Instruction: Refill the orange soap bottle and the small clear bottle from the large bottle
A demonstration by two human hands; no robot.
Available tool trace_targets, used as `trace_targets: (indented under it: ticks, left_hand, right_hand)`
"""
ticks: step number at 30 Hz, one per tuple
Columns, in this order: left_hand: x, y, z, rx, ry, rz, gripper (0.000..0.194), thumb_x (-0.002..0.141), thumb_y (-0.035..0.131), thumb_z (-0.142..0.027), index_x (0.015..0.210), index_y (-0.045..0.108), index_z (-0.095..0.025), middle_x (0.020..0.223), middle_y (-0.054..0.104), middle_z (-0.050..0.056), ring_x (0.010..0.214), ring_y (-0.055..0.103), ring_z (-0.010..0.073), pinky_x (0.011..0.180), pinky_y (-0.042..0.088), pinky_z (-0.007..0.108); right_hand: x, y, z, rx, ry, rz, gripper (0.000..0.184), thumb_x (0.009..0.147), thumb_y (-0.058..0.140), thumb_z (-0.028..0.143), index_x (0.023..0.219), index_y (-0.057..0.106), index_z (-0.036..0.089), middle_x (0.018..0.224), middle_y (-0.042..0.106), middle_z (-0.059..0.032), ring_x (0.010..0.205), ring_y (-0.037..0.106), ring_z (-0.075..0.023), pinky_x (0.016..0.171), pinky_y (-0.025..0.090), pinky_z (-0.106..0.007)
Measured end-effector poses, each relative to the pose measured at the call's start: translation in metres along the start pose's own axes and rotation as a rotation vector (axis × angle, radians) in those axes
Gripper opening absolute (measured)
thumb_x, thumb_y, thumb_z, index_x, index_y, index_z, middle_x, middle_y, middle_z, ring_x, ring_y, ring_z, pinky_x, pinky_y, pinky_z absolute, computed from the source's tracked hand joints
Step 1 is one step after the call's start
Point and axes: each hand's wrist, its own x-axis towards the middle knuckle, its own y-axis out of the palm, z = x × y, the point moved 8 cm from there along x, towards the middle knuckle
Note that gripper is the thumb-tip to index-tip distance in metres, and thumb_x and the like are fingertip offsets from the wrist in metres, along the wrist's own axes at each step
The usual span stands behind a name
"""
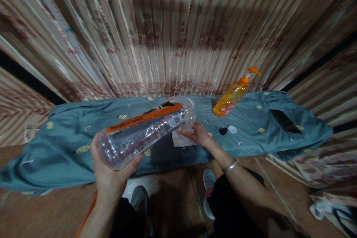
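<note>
A large clear plastic bottle (149, 132) with an orange-and-grey label lies tilted across the middle of the view, its neck end up and to the right. My left hand (111, 173) is wrapped round its base. At the neck end my right hand (196, 134) has its fingers closed against the bottle, partly hidden by it. Just under that hand is a pale tissue-like piece (182, 140); I cannot tell whether it is held or lying on the cloth. Right of my right hand lie a small black cap (223, 131) and a white disc (232, 129).
A pump bottle (230, 98) of orange liquid stands at the back right of a teal patterned cloth (251, 141). Farther right lies a dark phone (285, 121). A striped curtain (167, 44) hangs close behind; my shoes (208, 193) are below the front edge.
</note>
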Motion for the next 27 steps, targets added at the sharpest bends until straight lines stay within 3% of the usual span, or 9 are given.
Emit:
trace_targets:
  ticks: [8, 19, 27]
  left_hand:
    - [0.0002, 0.0009, 0.0003, 0.004, 0.032, -0.003, 0.098, 0.041, 0.097, -0.042, 0.131, 0.058, -0.034, 0.129, 0.06, 0.008, 0.122, 0.058, 0.0388, 0.11, 0.04, 0.069]
    - [-0.001, -0.0005, -0.0035, 0.077, 0.123, 0.003, 0.094, 0.05, 0.094, -0.049, 0.136, 0.059, -0.036, 0.128, 0.062, 0.007, 0.117, 0.062, 0.0341, 0.104, 0.051, 0.057]
    - [-0.0011, 0.0019, -0.0044, 0.037, 0.065, 0.009, 0.093, 0.048, 0.095, -0.046, 0.133, 0.058, -0.037, 0.13, 0.059, 0.007, 0.121, 0.058, 0.0374, 0.109, 0.044, 0.066]
  right_hand:
    - [0.0003, 0.0003, -0.0014, 0.013, -0.004, 0.003, 0.047, 0.081, 0.079, 0.032, 0.124, 0.064, 0.019, 0.124, 0.076, -0.013, 0.114, 0.073, -0.0351, 0.099, 0.058, -0.05]
    - [0.0003, -0.0002, 0.0007, -0.01, 0.023, 0.012, 0.041, 0.081, 0.079, 0.033, 0.118, 0.067, 0.021, 0.121, 0.077, -0.0109, 0.111, 0.074, -0.0331, 0.097, 0.059, -0.047]
    - [-0.0001, -0.002, 0.0027, -0.006, 0.044, 0.006, 0.045, 0.079, 0.083, 0.031, 0.119, 0.067, 0.017, 0.123, 0.076, -0.014, 0.115, 0.073, -0.0343, 0.098, 0.058, -0.044]
